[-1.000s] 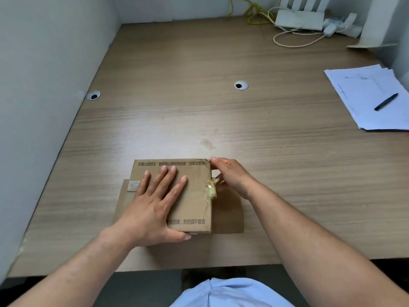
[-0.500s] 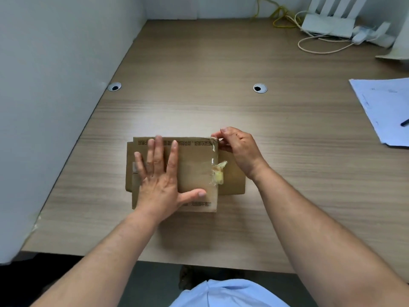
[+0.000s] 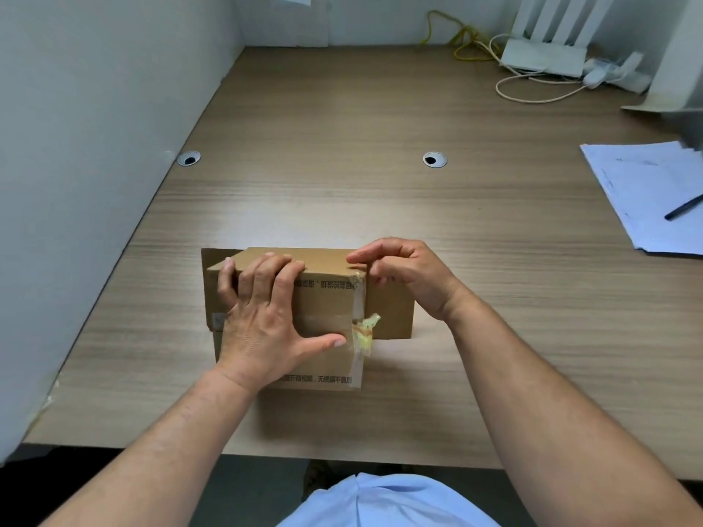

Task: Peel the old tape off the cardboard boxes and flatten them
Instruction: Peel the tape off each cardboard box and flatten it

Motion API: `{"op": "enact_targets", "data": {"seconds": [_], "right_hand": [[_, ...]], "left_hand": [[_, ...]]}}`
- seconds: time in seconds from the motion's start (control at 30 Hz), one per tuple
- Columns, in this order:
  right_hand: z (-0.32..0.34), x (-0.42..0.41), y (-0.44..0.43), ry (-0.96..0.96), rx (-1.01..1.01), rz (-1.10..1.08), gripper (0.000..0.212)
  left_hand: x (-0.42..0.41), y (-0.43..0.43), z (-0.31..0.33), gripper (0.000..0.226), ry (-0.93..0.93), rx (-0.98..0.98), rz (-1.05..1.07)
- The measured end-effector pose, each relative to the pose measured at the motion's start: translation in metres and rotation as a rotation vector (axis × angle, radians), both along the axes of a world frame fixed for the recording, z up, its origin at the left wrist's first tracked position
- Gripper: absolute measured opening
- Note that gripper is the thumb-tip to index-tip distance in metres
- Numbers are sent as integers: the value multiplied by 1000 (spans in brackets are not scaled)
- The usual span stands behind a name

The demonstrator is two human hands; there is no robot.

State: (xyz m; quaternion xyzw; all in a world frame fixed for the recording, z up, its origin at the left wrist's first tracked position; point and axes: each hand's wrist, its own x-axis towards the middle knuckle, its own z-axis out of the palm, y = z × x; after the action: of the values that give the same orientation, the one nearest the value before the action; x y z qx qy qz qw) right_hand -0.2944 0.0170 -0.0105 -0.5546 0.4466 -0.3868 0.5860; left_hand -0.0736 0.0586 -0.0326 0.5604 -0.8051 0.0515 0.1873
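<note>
A brown cardboard box (image 3: 327, 359) with printed text lies on the wooden desk near its front edge. Clear tape runs down its right edge, and a crumpled yellowish wad of peeled tape (image 3: 366, 332) sticks out there. My left hand (image 3: 266, 313) presses on top of the box, fingers curled over its far edge, thumb spread toward the tape. My right hand (image 3: 403, 275) is at the box's far right corner, thumb and forefinger pinching at the tape there. A side flap (image 3: 392, 317) lies flat to the right under my right wrist.
A wall runs along the left. Two cable holes (image 3: 434, 159) are set in the desk (image 3: 380, 207). White papers (image 3: 646, 192) with a black pen (image 3: 683, 212) lie at the right. A white router (image 3: 544, 58) and cables sit at the back right.
The far edge of the box has lifted, so its far face now shows. My left fingers have curled over that edge. My right hand stays at the far right corner.
</note>
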Motion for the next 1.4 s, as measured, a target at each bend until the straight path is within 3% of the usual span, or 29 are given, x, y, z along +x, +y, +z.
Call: {"op": "enact_targets", "data": {"seconds": [0.07,0.2,0.37,0.57,0.9,1.13,1.4], "right_hand": [[4,-1,0,45,-15,37,42],[10,-1,-2,100,-7,25,29],[17,4,-8,241,-34,72,31],[28,0,-9,237,27,138,27],[36,8,-15,399,66,101,24],[33,6,-9,256,163,101,24],[32,8,-10,222,188,116,25]], "left_hand": [[-1,-2,1,105,7,8,-1],[-1,-5,0,105,8,14,-1],[-1,-6,-1,105,9,11,-5],[-2,-7,0,105,14,25,-10],[-1,-11,-2,104,14,34,-18],[-1,-7,-2,103,22,10,-39],[1,-6,-1,104,16,23,-31]]}}
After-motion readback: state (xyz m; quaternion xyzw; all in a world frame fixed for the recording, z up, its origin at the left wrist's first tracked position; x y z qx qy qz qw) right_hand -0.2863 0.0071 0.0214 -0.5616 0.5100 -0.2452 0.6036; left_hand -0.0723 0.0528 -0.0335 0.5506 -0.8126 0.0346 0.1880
